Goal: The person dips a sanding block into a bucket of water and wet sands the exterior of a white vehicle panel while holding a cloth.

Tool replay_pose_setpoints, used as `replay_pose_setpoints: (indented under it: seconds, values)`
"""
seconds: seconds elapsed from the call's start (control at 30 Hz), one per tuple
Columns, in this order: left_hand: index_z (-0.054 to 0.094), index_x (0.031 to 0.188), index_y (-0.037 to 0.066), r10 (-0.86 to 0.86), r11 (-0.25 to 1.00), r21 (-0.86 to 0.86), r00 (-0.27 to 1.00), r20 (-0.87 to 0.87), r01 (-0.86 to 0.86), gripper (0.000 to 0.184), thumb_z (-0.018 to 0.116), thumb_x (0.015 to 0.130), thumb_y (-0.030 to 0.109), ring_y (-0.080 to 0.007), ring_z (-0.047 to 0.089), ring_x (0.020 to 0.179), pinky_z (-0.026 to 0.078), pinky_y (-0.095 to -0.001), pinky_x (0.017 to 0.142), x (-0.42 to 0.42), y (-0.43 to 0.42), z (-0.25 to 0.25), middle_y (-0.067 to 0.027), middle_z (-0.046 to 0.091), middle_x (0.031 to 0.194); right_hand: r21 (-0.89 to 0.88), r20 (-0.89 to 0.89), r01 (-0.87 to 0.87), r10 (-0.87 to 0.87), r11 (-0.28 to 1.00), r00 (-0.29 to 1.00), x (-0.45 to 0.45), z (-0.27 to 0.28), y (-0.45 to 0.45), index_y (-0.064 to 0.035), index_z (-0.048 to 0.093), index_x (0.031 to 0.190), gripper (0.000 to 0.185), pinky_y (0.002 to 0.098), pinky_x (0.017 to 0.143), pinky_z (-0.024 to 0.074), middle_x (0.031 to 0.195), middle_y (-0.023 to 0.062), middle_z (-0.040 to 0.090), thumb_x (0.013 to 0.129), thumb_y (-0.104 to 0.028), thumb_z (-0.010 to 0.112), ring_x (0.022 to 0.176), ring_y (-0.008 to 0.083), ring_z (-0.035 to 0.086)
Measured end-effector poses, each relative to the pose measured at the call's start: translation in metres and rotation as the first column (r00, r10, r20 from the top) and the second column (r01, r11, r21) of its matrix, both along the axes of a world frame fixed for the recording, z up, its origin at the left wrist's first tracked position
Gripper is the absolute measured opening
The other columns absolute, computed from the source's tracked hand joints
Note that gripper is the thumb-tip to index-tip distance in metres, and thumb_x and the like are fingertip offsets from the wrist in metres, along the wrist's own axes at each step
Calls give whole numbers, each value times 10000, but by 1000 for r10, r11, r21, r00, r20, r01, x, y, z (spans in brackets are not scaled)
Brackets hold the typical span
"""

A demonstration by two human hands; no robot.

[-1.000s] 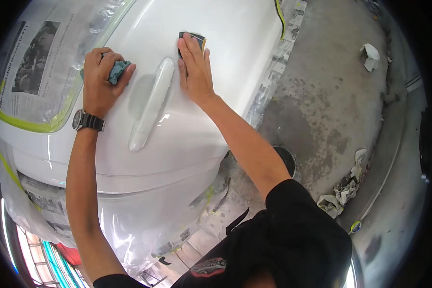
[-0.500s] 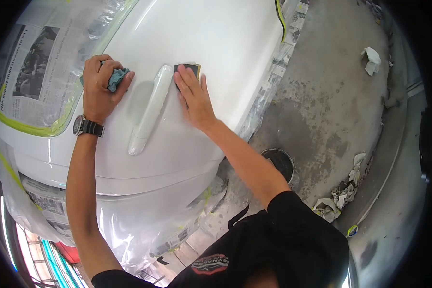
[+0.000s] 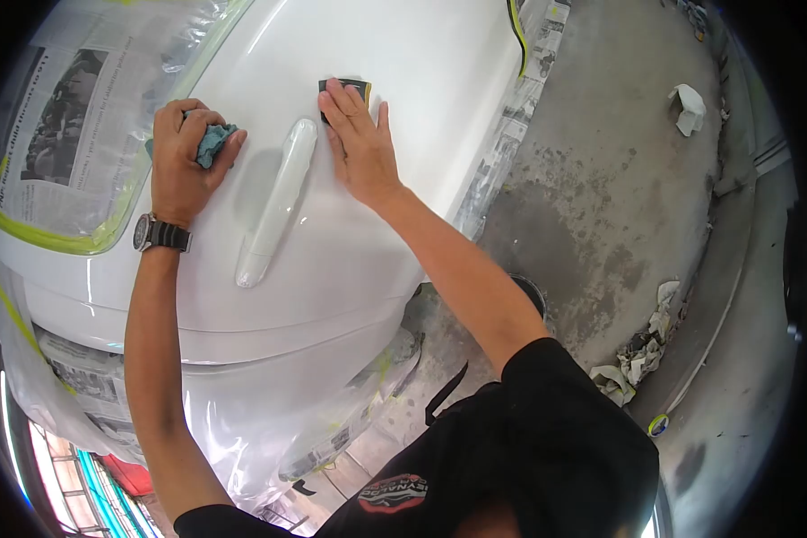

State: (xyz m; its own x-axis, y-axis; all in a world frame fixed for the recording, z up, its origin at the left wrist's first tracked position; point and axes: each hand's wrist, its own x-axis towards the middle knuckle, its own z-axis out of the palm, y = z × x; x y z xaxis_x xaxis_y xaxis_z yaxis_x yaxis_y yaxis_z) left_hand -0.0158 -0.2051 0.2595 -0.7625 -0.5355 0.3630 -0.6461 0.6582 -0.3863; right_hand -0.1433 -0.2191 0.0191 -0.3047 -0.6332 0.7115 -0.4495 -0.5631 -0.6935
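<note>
My left hand (image 3: 181, 166) is closed round a crumpled blue-green cloth (image 3: 213, 146) and rests on the white car door (image 3: 359, 260), beside the masked window. My right hand (image 3: 360, 148) lies with its fingers stretched over a dark piece of sandpaper (image 3: 360, 88), pressing it flat against the panel. The sandpaper's top and right edges show; the fingers cover the rest. Between my two hands sits the long white door handle (image 3: 278, 202), slanting over its recessed cup. Neither hand touches the handle.
Newspaper (image 3: 67, 125) and plastic cover the window, edged with yellow-green tape (image 3: 63, 240). A dark bucket (image 3: 529, 291), partly behind my right forearm, stands on the stained concrete floor (image 3: 592, 179). Crumpled paper (image 3: 637, 363) lies by the wall, with a tape roll (image 3: 658, 425) nearby.
My right hand has slid the sandpaper upward along the panel, past the handle's upper end. My left hand still grips the cloth in nearly the same place.
</note>
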Motion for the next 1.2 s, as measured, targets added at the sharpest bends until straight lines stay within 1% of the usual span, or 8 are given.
replay_pose_setpoints:
  seconds: [0.13,0.27,0.47,0.57,0.73,0.93,1.07,1.2]
  values:
    - [673,905,53,-5,1000,-7,1000,-9,5,246,853,768,150,-320,566,1030,473,-434,864,0,2,2,-131,614,1004,77,180,-113,97,991,979,57,-16,57,-44,342,1563,631,665,1159,231,1665,156,243,989,-160,575,1521,369,260]
    - [672,901,50,-9,1000,-8,1000,-3,9,246,854,770,152,-319,568,1028,472,-432,863,0,-3,0,-129,614,1004,66,86,-64,58,996,995,36,-19,29,-86,342,1569,618,696,1156,209,1668,120,252,997,-165,561,1513,354,285]
    - [675,902,53,-11,1000,-19,1000,0,11,247,856,766,150,-320,567,1031,473,-436,870,2,-2,1,-125,615,1004,90,298,-48,19,995,954,56,7,43,-60,340,1563,612,697,1147,222,1663,127,258,986,-73,543,1502,367,301]
    - [674,902,54,-19,1000,-15,1000,5,19,246,856,765,148,-320,566,1032,473,-435,871,3,-3,-1,-124,615,1006,110,155,-120,103,987,983,53,-13,59,-40,341,1557,609,676,1155,229,1659,143,258,983,-63,541,1499,374,303]
    - [672,901,53,-9,1000,-6,1000,1,9,246,854,763,144,-319,565,1038,473,-435,869,3,-2,-2,-124,617,1003,7,184,-28,26,1000,983,28,-1,18,-93,401,1533,582,658,1164,241,1644,73,317,976,-78,570,1491,329,334]
    - [668,909,55,-29,1000,-10,1000,10,29,254,854,763,146,-323,563,1038,470,-441,872,2,-4,-2,-126,617,1003,-81,24,-47,49,996,998,7,-9,2,-78,417,1521,567,636,1158,270,1630,86,339,976,-79,571,1464,344,363]
    - [666,905,56,0,1000,-12,1000,6,0,253,855,763,145,-326,559,1034,469,-442,873,2,-1,0,-127,615,1004,-48,119,-45,50,998,992,22,-7,15,-74,402,1534,575,630,1151,290,1624,119,343,985,-116,564,1460,353,370]
    - [658,908,32,-3,1000,-21,1000,22,4,230,837,783,103,-317,569,1024,467,-423,873,-1,-1,0,-135,618,1011,19,102,-192,189,981,977,39,-30,53,-70,376,1550,592,664,1169,218,1651,130,291,1002,-178,570,1491,374,319]
